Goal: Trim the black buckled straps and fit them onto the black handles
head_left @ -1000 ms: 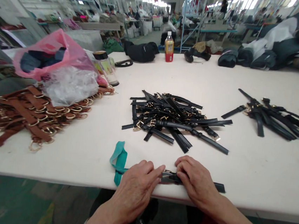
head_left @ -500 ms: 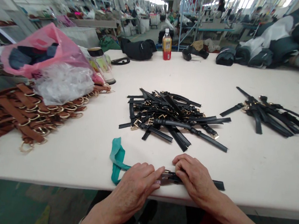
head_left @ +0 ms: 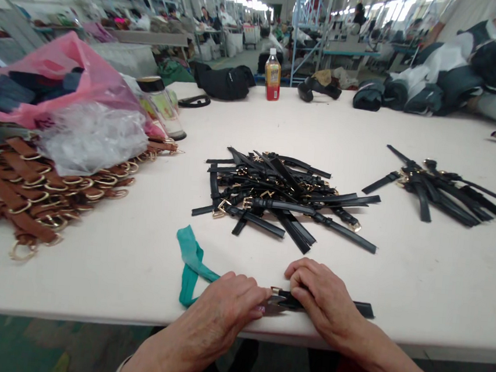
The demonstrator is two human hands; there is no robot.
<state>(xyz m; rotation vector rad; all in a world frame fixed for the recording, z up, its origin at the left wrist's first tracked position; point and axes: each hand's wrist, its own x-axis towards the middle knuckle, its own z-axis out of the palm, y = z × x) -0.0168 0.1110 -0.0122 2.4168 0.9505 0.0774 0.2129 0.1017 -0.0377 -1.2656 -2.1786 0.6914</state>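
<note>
A: Head view, nearest the table edge: what did the two hands hold?

B: The left hand lay curled, its fingertips pinched at the buckle end of a black strap. The right hand pressed down on that same strap, fingers bent over it. The strap lay flat along the near edge of the white table, its free end showing to the right of the right hand.

A: What lay just beside the left hand?

B: A teal ribbon, looped, one end running under the left hand.

A: And farther out?

B: A heap of black straps with gold buckles sat at the middle of the table. A smaller bundle of black straps lay well apart to the right. To the left lay brown straps with gold rings, partly under a clear bag and a pink bag, with a jar beside them.

A: At the far edge?

B: A drink bottle stood upright near a black pouch. Rolled dark cloth was stacked at the far right.
</note>
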